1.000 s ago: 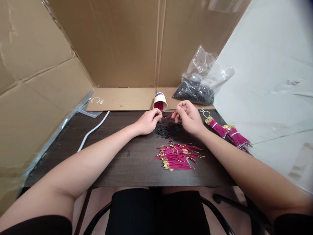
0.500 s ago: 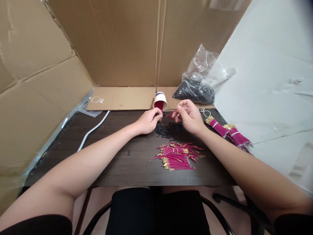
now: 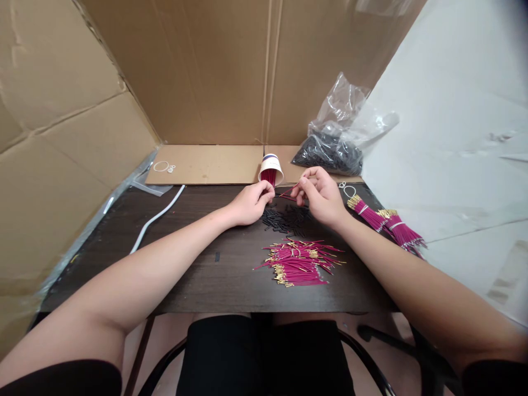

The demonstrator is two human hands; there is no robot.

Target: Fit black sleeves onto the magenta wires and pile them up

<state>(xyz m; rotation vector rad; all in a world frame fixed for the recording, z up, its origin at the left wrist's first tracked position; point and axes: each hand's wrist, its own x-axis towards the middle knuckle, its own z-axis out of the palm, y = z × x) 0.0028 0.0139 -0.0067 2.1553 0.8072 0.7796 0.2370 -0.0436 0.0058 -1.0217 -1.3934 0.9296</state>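
My left hand (image 3: 249,204) rests on the dark table (image 3: 198,264), its fingers curled and pinching something small at the edge of a heap of short black tubes (image 3: 286,219). My right hand (image 3: 319,195) pinches a thin magenta wire (image 3: 287,192) that points toward the left hand. Just behind both hands lies a tipped paper cup (image 3: 270,169) with magenta wires inside. A loose pile of magenta wires with gold tips (image 3: 299,262) lies nearer me.
Two tied bundles of magenta wires (image 3: 388,225) lie at the table's right edge. A clear bag of black tubes (image 3: 332,148) sits at the back right. A white cable (image 3: 157,218) and rubber bands (image 3: 164,167) lie at the left. Cardboard walls enclose the back and left.
Both hands have stayed almost still; the right hand's fingers shifted slightly on the wire.
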